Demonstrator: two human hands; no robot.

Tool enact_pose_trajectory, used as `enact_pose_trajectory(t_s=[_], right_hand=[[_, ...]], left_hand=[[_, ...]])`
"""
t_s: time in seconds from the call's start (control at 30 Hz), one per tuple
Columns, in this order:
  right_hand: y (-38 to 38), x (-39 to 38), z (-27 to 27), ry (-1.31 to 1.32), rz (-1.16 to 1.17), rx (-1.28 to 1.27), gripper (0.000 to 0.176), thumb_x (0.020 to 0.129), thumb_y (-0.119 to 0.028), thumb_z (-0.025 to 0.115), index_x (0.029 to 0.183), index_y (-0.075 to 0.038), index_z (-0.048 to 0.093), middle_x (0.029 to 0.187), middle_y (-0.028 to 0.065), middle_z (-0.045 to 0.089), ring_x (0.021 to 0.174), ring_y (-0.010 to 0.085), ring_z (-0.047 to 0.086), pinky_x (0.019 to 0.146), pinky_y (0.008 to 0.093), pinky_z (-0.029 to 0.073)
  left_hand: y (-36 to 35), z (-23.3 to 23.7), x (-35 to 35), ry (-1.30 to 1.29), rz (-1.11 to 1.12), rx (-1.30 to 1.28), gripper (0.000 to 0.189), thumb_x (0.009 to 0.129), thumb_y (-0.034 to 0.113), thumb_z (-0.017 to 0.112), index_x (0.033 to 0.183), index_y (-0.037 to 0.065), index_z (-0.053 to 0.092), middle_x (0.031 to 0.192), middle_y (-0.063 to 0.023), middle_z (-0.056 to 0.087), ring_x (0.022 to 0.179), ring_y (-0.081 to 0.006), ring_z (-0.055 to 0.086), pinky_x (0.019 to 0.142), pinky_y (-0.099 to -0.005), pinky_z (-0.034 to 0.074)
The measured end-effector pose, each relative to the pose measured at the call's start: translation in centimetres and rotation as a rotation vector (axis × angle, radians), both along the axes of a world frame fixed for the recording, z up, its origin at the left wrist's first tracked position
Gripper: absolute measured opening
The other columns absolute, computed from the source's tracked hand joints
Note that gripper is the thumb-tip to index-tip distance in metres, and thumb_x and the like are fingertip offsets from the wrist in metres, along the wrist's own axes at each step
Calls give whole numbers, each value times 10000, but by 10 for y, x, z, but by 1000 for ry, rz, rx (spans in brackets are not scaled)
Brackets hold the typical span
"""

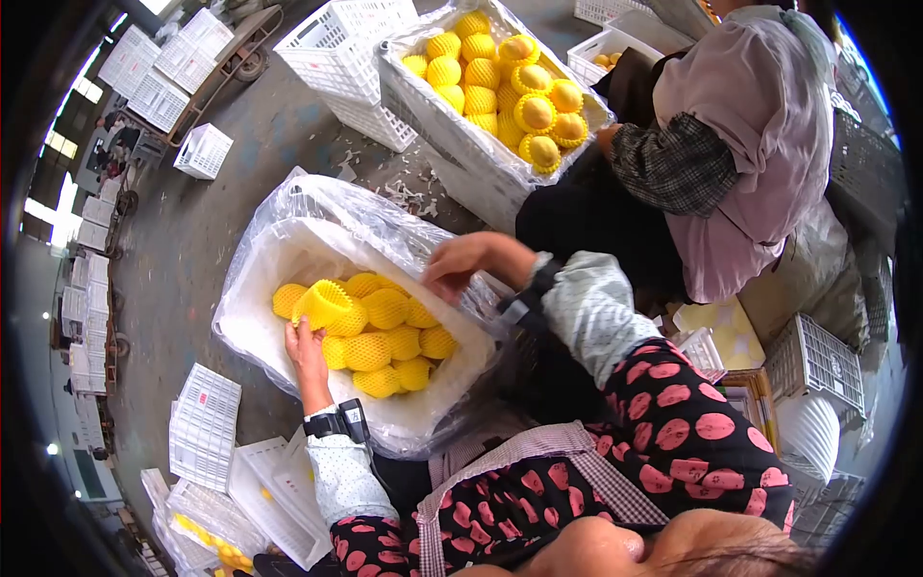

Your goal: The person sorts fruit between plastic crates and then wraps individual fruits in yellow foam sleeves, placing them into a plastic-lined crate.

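My left hand (308, 358) reaches into a crate (252, 327) lined with white padding and clear plastic film. Its fingers close around the lower end of a yellow foam net sleeve (325, 304), whose flared end faces up. Beneath and beside it, several pieces in yellow foam nets (387, 348) lie packed together. Over the crate's far right side hangs my right hand (463, 263), fingers bent downward and blurred. No object shows in it. A dark band is strapped on each of my wrists.
Beyond stands another lined crate (409, 91) of netted round fruit, with a person (735, 144) seated at its right. White plastic crates (346, 48) are stacked behind. More crates (205, 423) lie at lower left. Paper scraps (399, 188) litter the floor.
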State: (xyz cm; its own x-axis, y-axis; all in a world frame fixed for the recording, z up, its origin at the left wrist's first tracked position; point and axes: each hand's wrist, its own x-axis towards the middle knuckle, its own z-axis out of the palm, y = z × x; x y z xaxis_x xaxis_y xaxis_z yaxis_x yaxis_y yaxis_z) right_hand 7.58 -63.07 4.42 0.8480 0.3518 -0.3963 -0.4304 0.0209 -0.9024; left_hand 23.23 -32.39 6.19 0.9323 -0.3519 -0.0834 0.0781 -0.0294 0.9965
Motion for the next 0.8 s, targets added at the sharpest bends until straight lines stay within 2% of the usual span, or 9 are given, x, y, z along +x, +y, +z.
enact_pose_trajectory(t_s=[0.03, 0.1, 0.13, 0.2, 0.23, 0.4, 0.47, 0.73, 0.8], right_hand=[[-22, -17, 3, 35, -180, -472, 345, 839, -318, 548, 699, -13, 629, 630, 62, 617, 550, 120, 577, 451, 271, 437], [-66, -40, -28, -8, -710, -328, 364, 727, -371, 640, 694, -9, 640, 620, 124, 616, 617, 211, 623, 518, 337, 482], [-64, -45, -26, -24, -717, -343, 364, 727, -371, 640, 694, -9, 640, 620, 124, 616, 617, 211, 623, 518, 337, 482], [-44, -49, -31, -177, -523, -941, 325, 744, -361, 618, 690, -41, 617, 582, 92, 595, 531, 232, 594, 531, 327, 478], [-32, -51, -33, -347, -522, -1111, 302, 732, -342, 624, 704, -42, 612, 674, 139, 614, 645, 281, 611, 601, 360, 481], [-18, -39, 1, -525, -1014, -815, 196, 751, -195, 644, 808, -25, 564, 688, 100, 605, 615, 215, 580, 562, 325, 466], [-17, -28, 5, -481, -1003, -278, 148, 805, -158, 618, 810, -28, 545, 630, 27, 550, 544, 90, 494, 488, 230, 409], [67, 4, 61, -535, -586, 208, 160, 827, -192, 601, 851, -42, 552, 705, -1, 552, 617, 59, 523, 524, 216, 434], [83, 18, 44, -347, -272, -190, 205, 807, -205, 614, 880, -22, 557, 725, 77, 597, 676, 119, 590, 551, 256, 469]], left_hand=[[2, 2, 1, -12, 16, -5, 206, 883, 220, 502, 1001, 55, 466, 954, -58, 552, 799, -126, 534, 641, -243, 439], [10, 3, -2, -17, 53, -6, 242, 880, 231, 508, 1025, 42, 464, 967, -68, 558, 797, -140, 542, 644, -250, 443], [6, 4, 1, -27, 49, -25, 242, 880, 231, 508, 1025, 42, 464, 967, -68, 558, 797, -140, 542, 644, -250, 443], [13, -2, -1, 3, 41, -8, 266, 880, 236, 507, 1042, 30, 460, 979, -82, 556, 801, -147, 543, 651, -251, 446], [18, -6, -1, 2, 3, -12, 274, 881, 240, 508, 1046, 28, 461, 973, -89, 556, 797, -148, 542, 647, -248, 447], [24, -7, -12, 60, 113, -10, 274, 876, 276, 526, 1002, 38, 474, 908, -75, 568, 713, -137, 530, 595, -240, 436], [32, -14, 0, -7, 134, 70, 277, 874, 299, 537, 976, 45, 490, 836, -57, 573, 637, -115, 523, 527, -225, 409], [-6, -4, 19, -60, 233, 165, 296, 859, 285, 563, 950, 21, 462, 815, -79, 547, 607, -116, 535, 477, -206, 396], [-23, -13, 28, -27, 266, 21, 399, 845, 267, 584, 1074, 1, 393, 917, -121, 540, 696, -153, 564, 542, -237, 449]])
